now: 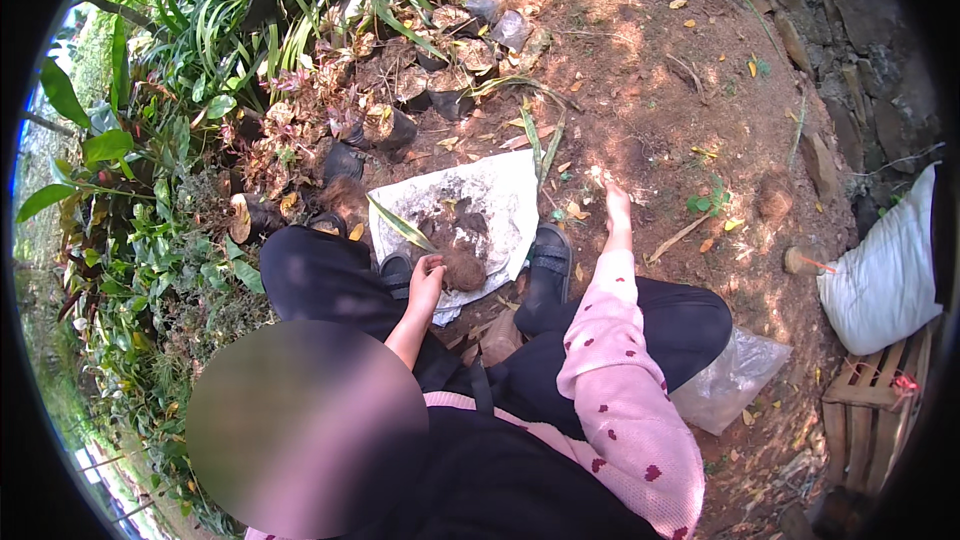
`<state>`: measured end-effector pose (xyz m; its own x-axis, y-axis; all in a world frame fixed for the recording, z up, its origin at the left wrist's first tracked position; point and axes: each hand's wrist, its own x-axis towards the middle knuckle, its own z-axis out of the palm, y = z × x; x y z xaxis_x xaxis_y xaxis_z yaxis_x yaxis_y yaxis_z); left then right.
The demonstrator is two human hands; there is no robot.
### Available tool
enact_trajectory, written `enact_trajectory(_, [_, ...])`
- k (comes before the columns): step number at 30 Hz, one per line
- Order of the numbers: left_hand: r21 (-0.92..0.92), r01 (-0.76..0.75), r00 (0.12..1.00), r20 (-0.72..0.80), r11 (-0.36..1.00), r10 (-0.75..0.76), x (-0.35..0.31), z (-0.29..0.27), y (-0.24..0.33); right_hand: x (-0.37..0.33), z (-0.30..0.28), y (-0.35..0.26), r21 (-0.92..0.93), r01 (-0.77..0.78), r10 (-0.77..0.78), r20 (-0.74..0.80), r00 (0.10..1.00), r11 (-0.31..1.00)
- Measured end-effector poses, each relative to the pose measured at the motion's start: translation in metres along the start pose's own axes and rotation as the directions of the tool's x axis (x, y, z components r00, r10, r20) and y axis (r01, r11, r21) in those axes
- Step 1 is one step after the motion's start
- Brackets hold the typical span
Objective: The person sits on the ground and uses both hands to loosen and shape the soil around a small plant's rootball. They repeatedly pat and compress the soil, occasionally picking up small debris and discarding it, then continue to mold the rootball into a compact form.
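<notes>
On a white sheet (pixel 512 180) smeared with dark soil lies a round ball of brown fibre (pixel 463 268). My left hand (pixel 425 282) is at its left side, fingers curled in at the lower end of a long green leaf with pale edges (pixel 398 221). The leaf slants up to the left from there. Loose dark soil (pixel 462 223) is heaped on the sheet just beyond the ball. My right hand (pixel 618 212) reaches out over the bare ground right of the sheet, fingers stretched forward; strong sunlight washes out its fingertips.
My sandalled feet flank the sheet. Several black plant bags (pixel 392 127) and dense plants (pixel 200 230) fill the left and far side. At right are a fibre clump (pixel 775 192), a white sack (pixel 880 260), a wooden crate (pixel 868 395), a clear plastic bag (pixel 735 380) and a stone wall (pixel 880 70).
</notes>
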<state>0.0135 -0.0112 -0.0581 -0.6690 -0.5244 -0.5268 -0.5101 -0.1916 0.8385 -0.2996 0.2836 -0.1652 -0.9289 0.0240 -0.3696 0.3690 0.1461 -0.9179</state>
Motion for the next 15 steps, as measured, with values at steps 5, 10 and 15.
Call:
enact_trajectory(5, [-0.184,0.048,0.996,0.079,0.982,-0.034,-0.024,-0.005,0.024,-0.034,-0.017,-0.139,0.176,0.195,-0.216,0.107,0.971,0.965])
enact_trajectory(10, [-0.202,-0.141,0.936,0.291,0.969,0.197,-0.033,0.009,0.091,-0.070,-0.050,-0.255,-0.121,0.360,-0.330,0.214,0.920,0.925])
enact_trajectory(15, [-0.004,-0.577,0.723,0.462,0.817,0.514,-0.064,0.038,0.213,-0.168,-0.062,-0.360,-0.364,0.503,-0.419,0.288,0.861,0.784])
